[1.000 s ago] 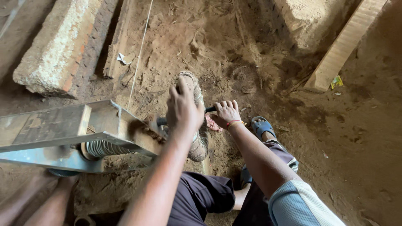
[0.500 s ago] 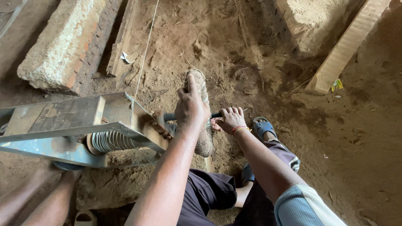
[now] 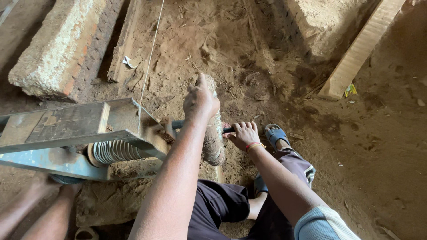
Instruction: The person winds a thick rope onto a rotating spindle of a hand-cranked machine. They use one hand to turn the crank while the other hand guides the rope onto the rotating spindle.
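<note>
Now your left hand [image 3: 201,100] wraps the rope-bound wheel [image 3: 213,142], right hand [image 3: 244,134] fists the dark handle [image 3: 227,130]; yellow-green wrapper [image 3: 350,90] by plank [image 3: 360,50].

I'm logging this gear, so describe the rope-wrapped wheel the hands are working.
The wheel stands on edge above sandy ground, its rim wound in pale, dusty rope. A dark bar runs through it toward the metal frame. The left hand grips its top; the right hand holds the bar's end beside it.

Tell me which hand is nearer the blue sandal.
Right. The right hand grips the dark bar's end, just left of the blue sandal. The left hand rests on top of the rope-wrapped wheel, farther left.
</note>
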